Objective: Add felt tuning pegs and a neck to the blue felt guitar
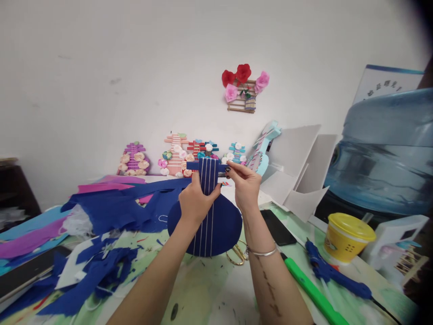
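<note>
Left hand: the left hand is closed around the neck of a dark blue paper guitar, held upright above the counter.
Right hand: the right hand pinches the right end of the guitar's headstock between its fingertips, a silver bracelet on the wrist.
Counter: a pale, paint-flecked surface strewn with blue paper scraps, with pink and purple sheets at the left edge.
Right of the counter: a black phone, gold-handled scissors, a green-handled tool, a blue glue gun and a yellow lidded tub.
Room: a white wall carries a stick frame with red and pink paper flowers; stick-and-flower crafts line its foot.
Far right: white foam boards lean beside a large blue water bottle.
</note>
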The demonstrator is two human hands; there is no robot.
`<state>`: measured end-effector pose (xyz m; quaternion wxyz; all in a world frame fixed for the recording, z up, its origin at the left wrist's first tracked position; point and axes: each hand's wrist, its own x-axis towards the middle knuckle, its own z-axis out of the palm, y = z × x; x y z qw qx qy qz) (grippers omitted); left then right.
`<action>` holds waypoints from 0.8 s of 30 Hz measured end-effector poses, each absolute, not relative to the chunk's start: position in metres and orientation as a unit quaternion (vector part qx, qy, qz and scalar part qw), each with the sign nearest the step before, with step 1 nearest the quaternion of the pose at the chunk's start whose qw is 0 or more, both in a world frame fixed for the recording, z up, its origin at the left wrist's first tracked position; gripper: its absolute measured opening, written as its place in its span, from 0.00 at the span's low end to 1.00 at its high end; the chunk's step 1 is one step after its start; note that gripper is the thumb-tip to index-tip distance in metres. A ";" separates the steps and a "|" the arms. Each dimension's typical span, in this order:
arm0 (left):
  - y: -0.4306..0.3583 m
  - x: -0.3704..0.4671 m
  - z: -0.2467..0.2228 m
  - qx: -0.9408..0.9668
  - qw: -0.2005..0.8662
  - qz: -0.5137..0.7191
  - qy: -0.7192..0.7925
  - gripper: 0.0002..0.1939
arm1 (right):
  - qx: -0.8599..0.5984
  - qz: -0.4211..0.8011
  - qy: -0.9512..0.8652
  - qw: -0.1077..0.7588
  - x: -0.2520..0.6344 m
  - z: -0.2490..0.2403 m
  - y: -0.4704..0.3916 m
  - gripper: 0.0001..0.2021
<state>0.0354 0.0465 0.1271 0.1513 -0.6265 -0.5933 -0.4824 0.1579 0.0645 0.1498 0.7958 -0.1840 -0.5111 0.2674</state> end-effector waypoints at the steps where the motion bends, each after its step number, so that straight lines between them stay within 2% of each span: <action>1: 0.046 0.035 0.127 -0.627 0.150 -0.483 -0.593 0.33 | -0.181 0.269 -0.510 0.797 0.158 0.150 0.065 0.09; 8: 0.048 0.031 0.128 -0.643 0.137 -0.489 -0.574 0.32 | -0.191 0.271 -0.539 0.774 0.162 0.152 0.062 0.08; 13: 0.051 0.029 0.127 -0.640 0.145 -0.495 -0.570 0.34 | -0.226 0.251 -0.560 0.756 0.170 0.157 0.059 0.14; 18: 0.050 0.030 0.127 -0.632 0.154 -0.482 -0.587 0.36 | -0.358 0.134 -0.482 0.789 0.177 0.160 0.052 0.16; 21: 0.050 0.030 0.128 -0.629 0.153 -0.474 -0.597 0.37 | -0.441 0.088 -0.541 0.711 0.174 0.163 0.041 0.18; 24: 0.049 0.030 0.129 -0.631 0.148 -0.465 -0.603 0.35 | -0.467 0.085 -0.652 0.592 0.165 0.165 0.033 0.13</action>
